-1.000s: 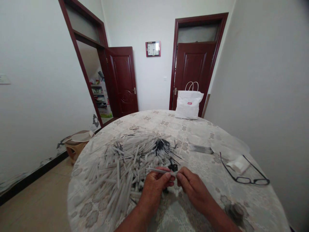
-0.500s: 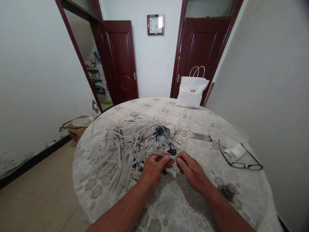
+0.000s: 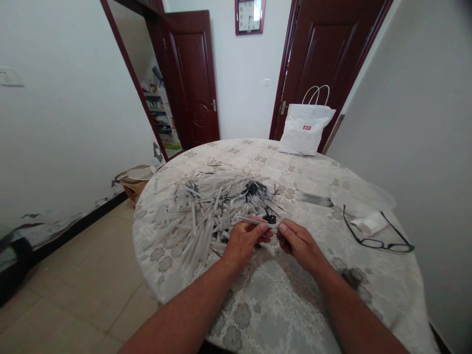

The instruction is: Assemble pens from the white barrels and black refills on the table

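Observation:
My left hand point(image 3: 248, 240) is closed around a thin translucent tube point(image 3: 245, 219), which looks like a pen barrel and points up to the left. The fingers of my right hand point(image 3: 298, 242) are pinched at the tube's right end. Whether a small part sits between those fingertips is hidden. Beyond my left hand spreads a large pile of whitish tubes point(image 3: 194, 216). Thin black rods point(image 3: 255, 189) are bunched on the pile's right part. Small black pieces point(image 3: 270, 217) lie just behind my hands.
Several dark-tipped tubes point(image 3: 316, 199) lie side by side on the round, cloth-covered table point(image 3: 254, 319). Farther right are black-framed glasses point(image 3: 385, 246), a white roll point(image 3: 370, 223) and a clear plastic sheet point(image 3: 372, 194). A white paper bag point(image 3: 307, 130) stands at the far edge.
The camera view has tilted down and turned left, so everything sits higher and farther right. Both hands remain at the tube in nearly the same pose.

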`<state>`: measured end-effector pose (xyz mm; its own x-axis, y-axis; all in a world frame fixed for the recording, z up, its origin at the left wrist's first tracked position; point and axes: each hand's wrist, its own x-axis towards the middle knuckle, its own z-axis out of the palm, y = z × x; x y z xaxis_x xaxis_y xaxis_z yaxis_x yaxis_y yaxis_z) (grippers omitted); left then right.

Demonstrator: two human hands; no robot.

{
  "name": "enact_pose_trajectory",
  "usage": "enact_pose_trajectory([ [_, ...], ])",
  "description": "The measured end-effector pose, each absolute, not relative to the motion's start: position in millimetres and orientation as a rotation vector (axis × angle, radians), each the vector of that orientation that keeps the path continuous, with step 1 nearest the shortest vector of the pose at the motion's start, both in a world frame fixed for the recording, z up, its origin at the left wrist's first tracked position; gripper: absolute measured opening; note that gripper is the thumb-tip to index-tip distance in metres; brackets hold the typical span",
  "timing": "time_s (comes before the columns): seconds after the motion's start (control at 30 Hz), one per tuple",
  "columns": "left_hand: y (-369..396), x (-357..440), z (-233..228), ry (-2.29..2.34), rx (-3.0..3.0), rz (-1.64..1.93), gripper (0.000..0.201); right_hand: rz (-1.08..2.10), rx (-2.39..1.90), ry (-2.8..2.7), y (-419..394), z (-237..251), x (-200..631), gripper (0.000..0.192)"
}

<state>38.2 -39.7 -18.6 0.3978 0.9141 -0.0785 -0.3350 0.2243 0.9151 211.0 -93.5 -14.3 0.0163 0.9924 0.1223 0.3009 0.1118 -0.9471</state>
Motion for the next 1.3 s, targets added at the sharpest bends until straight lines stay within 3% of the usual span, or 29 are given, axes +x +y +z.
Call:
enact_pose_trajectory([
  [0.2, -44, 34, -10, 0.753, 1.281, 0.899, 0.031, 0.690, -1.379, -1.657, -96, -6, 209, 0.026],
  [0.5, -30, 4, 18, 0.949, 1.453, 1.006, 0.036, 0.542, -1.450, -1.523, -95, -2, 219, 0.032],
  [0.9, -25, -24, -5, 1.174, 2.417, 0.787, 0.020, 0.496, -1.456, -1.311, -91, -7, 222, 0.027],
  [1.3, -25, -23, -12, 1.187, 2.547, 0.659, 0.020, 0.409, -1.568, -1.315, -89, -7, 227, 0.018],
])
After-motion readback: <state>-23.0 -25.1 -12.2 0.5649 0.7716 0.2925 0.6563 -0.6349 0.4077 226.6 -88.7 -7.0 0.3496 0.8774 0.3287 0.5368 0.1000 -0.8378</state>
